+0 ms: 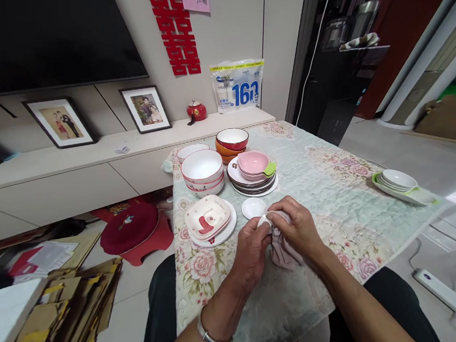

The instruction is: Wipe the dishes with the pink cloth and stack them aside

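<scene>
My left hand (252, 249) is closed on a small white dish (262, 220), of which only an edge shows between my fingers. My right hand (298, 222) is closed on a pale pink cloth (283, 254), pressed against that dish; the cloth's loose end hangs below both hands. Just beyond my fingers lies another small white saucer (254, 208). To the left, patterned square dishes (207, 216) rest on a white plate (230, 225). Farther back stands a stack of dark-rimmed plates (234, 177) with pink leaf-shaped bowls (253, 163) on top.
White red-rimmed bowls (202, 166) and a stack of red and orange bowls (231, 148) stand at the table's back left. White dishes (398, 179) sit on a green-edged tray (414, 196) at the right edge. A red stool (131, 228) and flattened cardboard (61, 321) are on the floor.
</scene>
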{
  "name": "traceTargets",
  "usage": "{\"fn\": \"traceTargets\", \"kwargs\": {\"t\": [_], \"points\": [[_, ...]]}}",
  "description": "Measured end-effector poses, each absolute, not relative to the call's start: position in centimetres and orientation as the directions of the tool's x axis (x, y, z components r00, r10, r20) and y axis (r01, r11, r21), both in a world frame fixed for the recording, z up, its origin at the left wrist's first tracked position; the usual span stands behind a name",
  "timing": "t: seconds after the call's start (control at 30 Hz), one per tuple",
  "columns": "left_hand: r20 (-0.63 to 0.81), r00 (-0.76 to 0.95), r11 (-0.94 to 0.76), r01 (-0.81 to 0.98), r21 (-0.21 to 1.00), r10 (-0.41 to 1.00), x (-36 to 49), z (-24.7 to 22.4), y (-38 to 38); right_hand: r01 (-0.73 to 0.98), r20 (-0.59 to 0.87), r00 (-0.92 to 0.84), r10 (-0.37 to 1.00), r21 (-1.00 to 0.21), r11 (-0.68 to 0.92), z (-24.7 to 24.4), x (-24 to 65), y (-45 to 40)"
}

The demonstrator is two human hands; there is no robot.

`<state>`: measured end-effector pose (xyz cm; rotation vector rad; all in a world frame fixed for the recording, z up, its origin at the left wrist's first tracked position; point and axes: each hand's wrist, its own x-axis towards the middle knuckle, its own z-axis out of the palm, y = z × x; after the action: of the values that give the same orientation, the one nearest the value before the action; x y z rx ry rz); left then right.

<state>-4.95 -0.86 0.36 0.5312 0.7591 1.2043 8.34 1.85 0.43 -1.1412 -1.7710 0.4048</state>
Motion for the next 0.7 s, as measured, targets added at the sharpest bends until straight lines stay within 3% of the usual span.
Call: {"fn": "traceTargets", "kwargs": {"t": [0.1, 0.27, 0.5, 0.7], "points": [[-0.239, 0.152, 0.281, -0.616, 0.736, 0.959, -4.95, 0.6, -0.93, 0.507, 0.528, -0.147, 0.837, -0.686, 0.522, 0.47, 8.45, 1.88], [-0.23, 0.149, 0.271, -0.647, 0.713, 0.962, -5.02, 0.48, -0.88, 0.469, 0.469, -0.003, 0.883, -0.779, 0.415, -0.04, 9.0, 2.59], [-0.224, 0.154, 0.27, -0.625, 0.732, 0.962, -5.01, 0.79, -1.0, 0.494, 0.533, -0.178, 0.827, -0.678, 0.544, 0.48, 8.52, 1.81], [-0.198, 0.168, 0.259, -0.666, 0.699, 0.966, -5.11, 0.34, -0.85, 0.453, 0.455, 0.012, 0.89, -0.796, 0.401, -0.16, 9.16, 2.66]]}}
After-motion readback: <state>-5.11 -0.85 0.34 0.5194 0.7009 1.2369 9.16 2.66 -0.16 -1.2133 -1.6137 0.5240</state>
